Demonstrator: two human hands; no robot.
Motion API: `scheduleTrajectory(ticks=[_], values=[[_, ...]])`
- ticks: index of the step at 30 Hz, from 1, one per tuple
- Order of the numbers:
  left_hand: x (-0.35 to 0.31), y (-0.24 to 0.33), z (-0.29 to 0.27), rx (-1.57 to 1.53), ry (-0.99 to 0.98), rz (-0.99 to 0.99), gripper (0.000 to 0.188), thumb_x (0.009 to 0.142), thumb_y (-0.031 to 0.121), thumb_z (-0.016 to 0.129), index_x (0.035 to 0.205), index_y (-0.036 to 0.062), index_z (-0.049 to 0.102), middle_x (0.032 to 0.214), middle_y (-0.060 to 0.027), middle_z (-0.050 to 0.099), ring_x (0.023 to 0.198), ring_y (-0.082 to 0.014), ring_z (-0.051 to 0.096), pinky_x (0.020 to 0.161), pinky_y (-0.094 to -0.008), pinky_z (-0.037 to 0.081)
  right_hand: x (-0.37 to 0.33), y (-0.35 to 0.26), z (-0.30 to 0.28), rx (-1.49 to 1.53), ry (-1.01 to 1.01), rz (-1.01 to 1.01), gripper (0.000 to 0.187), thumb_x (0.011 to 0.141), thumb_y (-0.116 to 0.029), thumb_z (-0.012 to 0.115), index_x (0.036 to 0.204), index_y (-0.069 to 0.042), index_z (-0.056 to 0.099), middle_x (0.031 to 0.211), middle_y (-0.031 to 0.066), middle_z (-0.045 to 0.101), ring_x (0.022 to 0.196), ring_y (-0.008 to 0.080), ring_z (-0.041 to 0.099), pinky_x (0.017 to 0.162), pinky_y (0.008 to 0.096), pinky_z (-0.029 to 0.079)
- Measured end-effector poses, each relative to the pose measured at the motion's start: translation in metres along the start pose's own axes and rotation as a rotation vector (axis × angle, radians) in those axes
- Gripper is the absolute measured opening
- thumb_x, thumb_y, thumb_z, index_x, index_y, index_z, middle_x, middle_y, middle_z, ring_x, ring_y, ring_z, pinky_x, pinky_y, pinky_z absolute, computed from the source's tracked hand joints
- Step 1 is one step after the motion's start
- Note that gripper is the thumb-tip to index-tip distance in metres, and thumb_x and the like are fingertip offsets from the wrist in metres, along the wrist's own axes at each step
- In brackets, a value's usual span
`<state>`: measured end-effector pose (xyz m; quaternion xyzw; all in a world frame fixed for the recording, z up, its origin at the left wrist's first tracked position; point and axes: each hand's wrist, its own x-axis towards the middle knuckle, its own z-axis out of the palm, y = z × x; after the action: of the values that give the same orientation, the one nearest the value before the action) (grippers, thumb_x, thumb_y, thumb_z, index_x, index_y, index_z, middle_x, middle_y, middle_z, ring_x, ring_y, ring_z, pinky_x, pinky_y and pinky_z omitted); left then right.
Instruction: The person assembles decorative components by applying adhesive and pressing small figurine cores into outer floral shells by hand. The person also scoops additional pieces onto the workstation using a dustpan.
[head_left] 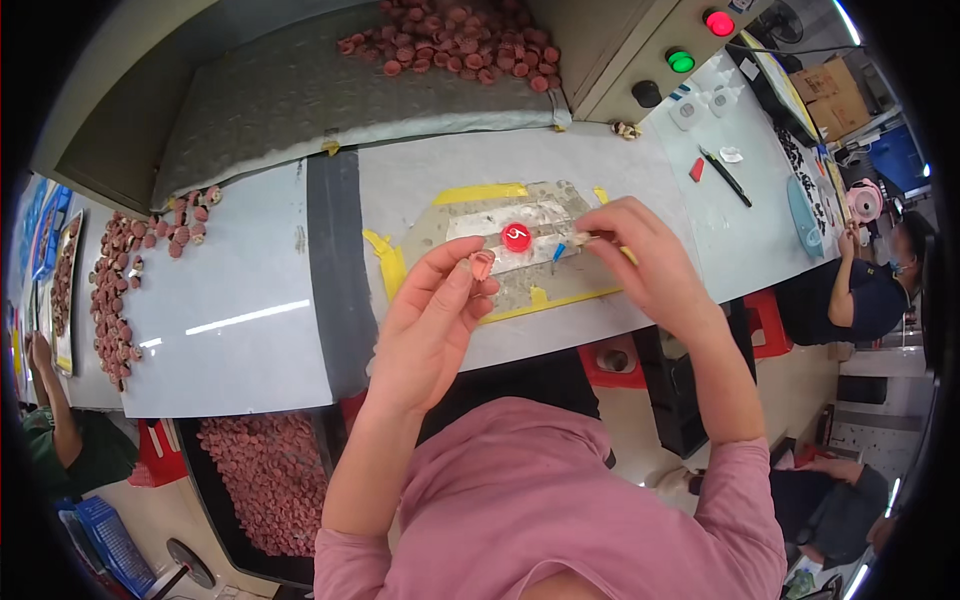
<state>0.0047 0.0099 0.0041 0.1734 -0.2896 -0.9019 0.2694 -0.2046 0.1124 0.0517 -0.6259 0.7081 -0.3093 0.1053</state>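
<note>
Pinkish-red ribbed cup (482, 264), small and hollow, sits clamped between the thumb and fingertips of the left hand (432, 312), raised over the near-left part of a grey work board (428, 240) edged with yellow tape. Its longer axis runs roughly away from the body, with a slight tilt; which way its mouth faces is too small to tell.

Just beyond the cup and to its right is a bright red round disc (516, 237) with a white mark, on a pale metal strip (487, 219) across the board. The disc lies between the two hands, and the left fingertips are the nearer to it.

The right hand (650, 258) reaches in from the right, with thumb and forefinger close together at a small pale bit (581, 239); whether they pinch it cannot be told. Just beside those fingertips, toward the disc, a slim blue piece (558, 253) slants with its thin end toward the body; whether it is held is unclear. From the cup, the right fingertips lie to the right and slightly farther away, with the disc and blue piece between.

Similar cups (465, 45) lie heaped on a dark grey padded mat (270, 100) beyond the board.
</note>
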Motion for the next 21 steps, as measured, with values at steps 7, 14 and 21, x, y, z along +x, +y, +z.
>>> scheduleTrajectory(ticks=[7, 14, 21], values=[[0.005, -0.002, 0.0, 0.032, 0.023, 0.024, 0.029, 0.095, 0.012, 0.051, 0.123, 0.006, 0.049, 0.107, -0.0016, 0.056, 0.092, -0.0073, 0.054, 0.081, -0.0222, 0.044, 0.029, 0.001, 0.031, -0.127, -0.039, -0.243, 0.017, 0.077, -0.006, 0.061, 0.094, -0.006, 0.058, 0.089, 0.0104, 0.055, 0.084, 0.0295, 0.056, 0.074, 0.0372, 0.047], [0.007, -0.003, 0.0, 0.02, 0.033, 0.026, 0.029, 0.094, 0.011, 0.052, 0.122, 0.0052, 0.049, 0.105, -0.0008, 0.057, 0.091, -0.0068, 0.053, 0.08, -0.0217, 0.043, 0.029, 0.002, 0.042, -0.248, -0.012, -0.299, 0.023, 0.074, -0.001, 0.065, 0.096, -0.006, 0.06, 0.087, 0.0081, 0.056, 0.082, 0.0259, 0.057, 0.071, 0.0349, 0.049], [0.006, -0.001, 0.003, 0.019, 0.078, -0.002, 0.028, 0.095, 0.014, 0.051, 0.121, 0.0048, 0.051, 0.105, -0.0011, 0.058, 0.091, -0.0075, 0.053, 0.08, -0.0214, 0.043, 0.023, -0.003, 0.041, 0.063, -0.04, -0.054, 0.014, 0.084, -0.007, 0.058, 0.097, -0.003, 0.058, 0.091, 0.0103, 0.055, 0.083, 0.0241, 0.057, 0.075, 0.0321, 0.047]])
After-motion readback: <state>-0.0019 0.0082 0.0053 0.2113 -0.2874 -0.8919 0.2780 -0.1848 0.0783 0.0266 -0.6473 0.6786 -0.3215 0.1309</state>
